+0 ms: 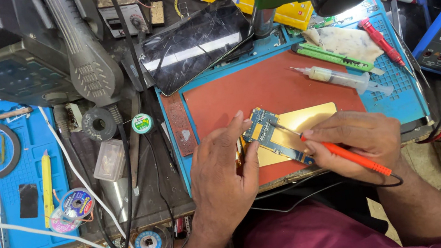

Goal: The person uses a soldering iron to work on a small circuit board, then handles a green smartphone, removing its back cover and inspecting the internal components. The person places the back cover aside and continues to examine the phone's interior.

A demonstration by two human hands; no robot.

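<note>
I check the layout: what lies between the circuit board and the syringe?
In the head view, only bare red mat lies between the circuit board and the syringe.

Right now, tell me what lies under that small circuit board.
Under the circuit board lies a gold-coloured plate, resting on a red mat. The left hand and right hand cover the plate's lower edge and the board's ends.

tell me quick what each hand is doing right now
Left hand: open, fingertips steadying the small circuit board on the red mat.
Right hand: closed on the red probe, tip touching the board.
</note>
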